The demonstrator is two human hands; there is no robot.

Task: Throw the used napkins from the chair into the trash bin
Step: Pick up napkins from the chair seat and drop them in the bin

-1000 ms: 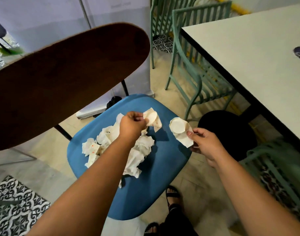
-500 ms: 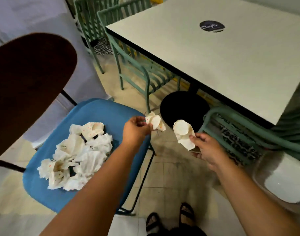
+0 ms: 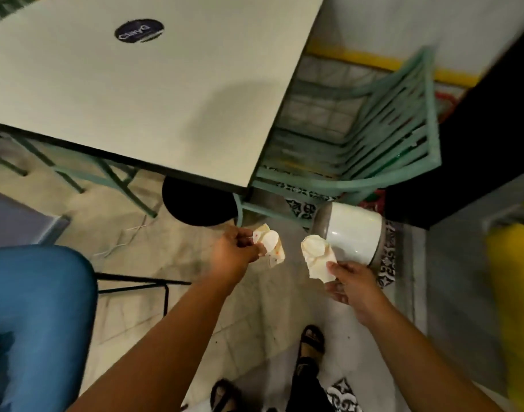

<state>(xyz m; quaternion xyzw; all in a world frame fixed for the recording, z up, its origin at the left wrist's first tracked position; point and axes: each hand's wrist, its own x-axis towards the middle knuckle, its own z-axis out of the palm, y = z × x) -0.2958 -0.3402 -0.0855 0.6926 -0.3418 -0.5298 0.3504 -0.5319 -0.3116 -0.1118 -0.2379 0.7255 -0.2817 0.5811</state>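
The left hand [image 3: 232, 254] pinches one crumpled napkin [image 3: 269, 243] between thumb and curled fingers. The right hand [image 3: 348, 285] pinches a second crumpled napkin [image 3: 317, 255], held just in front of the white trash bin [image 3: 354, 234]; whether it touches the bin cannot be told. Two napkins show, one per hand, both above the floor. The blue chair [image 3: 37, 316] is at lower left, its seat only partly in view. A table [image 3: 153, 84] corner overhangs a green slatted chair [image 3: 382, 138] behind the bin.

napkins [image 3: 317, 257] – crumpled paper | trash bin [image 3: 351, 233] – glossy | table [image 3: 153, 93] – matt
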